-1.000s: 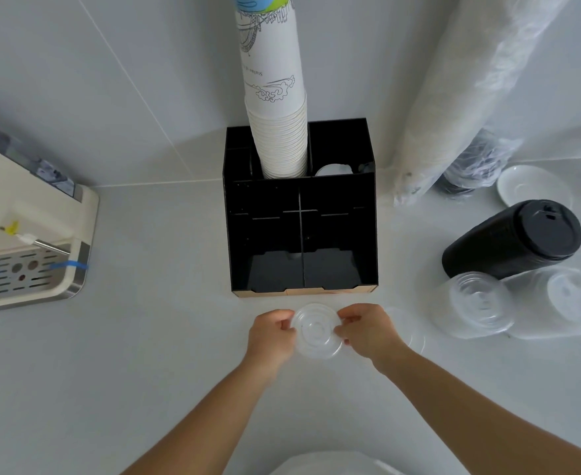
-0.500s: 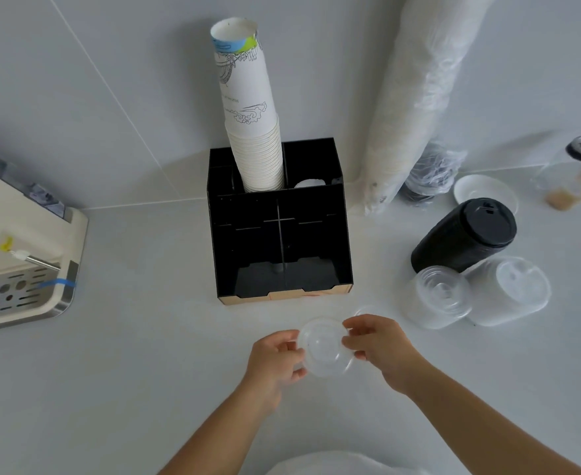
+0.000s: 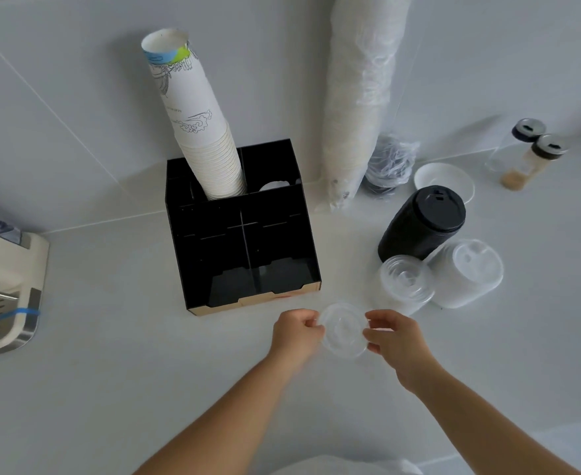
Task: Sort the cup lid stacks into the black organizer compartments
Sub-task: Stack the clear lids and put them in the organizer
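Observation:
A clear flat cup lid (image 3: pixel 344 330) is pinched at its edges between my left hand (image 3: pixel 296 332) and my right hand (image 3: pixel 393 335), just in front of the black organizer (image 3: pixel 244 234). The organizer's two front compartments are dark inside; a tall stack of paper cups (image 3: pixel 200 132) stands in its back left compartment, something white shows in the back right one. To the right lie three lid stacks on their sides: a black one (image 3: pixel 423 224), a clear domed one (image 3: pixel 404 282) and a frosted white one (image 3: pixel 467 272).
A sleeve of cups in plastic wrap (image 3: pixel 361 97) leans against the wall. A white saucer (image 3: pixel 443 181) and two capped jars (image 3: pixel 529 156) sit at the back right. A coffee machine's drip tray (image 3: pixel 1 303) is at the left edge.
The view has shifted, so the organizer and lid stacks sit further left and up. Both hands keep the clear lid between them, now slightly right of the organizer's front edge.

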Tool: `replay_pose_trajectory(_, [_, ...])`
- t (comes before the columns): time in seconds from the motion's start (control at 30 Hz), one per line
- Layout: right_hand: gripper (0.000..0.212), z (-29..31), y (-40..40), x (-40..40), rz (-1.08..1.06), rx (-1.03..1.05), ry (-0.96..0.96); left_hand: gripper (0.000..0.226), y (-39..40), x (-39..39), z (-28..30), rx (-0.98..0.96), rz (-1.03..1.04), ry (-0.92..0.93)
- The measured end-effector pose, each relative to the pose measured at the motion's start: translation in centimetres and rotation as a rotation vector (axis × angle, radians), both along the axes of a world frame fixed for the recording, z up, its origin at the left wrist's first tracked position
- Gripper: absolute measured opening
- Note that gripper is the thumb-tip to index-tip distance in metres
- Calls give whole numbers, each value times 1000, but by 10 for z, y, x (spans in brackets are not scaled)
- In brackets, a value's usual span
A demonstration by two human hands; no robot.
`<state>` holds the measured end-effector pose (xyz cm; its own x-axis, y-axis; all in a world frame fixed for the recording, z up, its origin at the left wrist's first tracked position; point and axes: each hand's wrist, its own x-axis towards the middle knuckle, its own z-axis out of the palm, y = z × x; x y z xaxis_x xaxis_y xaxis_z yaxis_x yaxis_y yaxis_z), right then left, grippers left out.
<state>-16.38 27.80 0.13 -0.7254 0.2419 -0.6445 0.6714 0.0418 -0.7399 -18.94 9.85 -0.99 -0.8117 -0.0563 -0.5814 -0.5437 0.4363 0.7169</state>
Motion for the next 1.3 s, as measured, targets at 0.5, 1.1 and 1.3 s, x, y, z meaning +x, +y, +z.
replay_pose_trajectory(0.5, [25, -23, 5, -5, -67, 129, -99, 17, 18, -26, -17, -152, -165, 40])
replay_pose_trajectory(1.1, [23, -12, -6, -1, 19, 22, -65, 14, -11, -9, -3, 32, 35, -71])
replay_pose_trajectory(1.3, [21, 16, -17, 0, 46, 0, 35, 23, -32, 7, 27, 111, 140, 8])
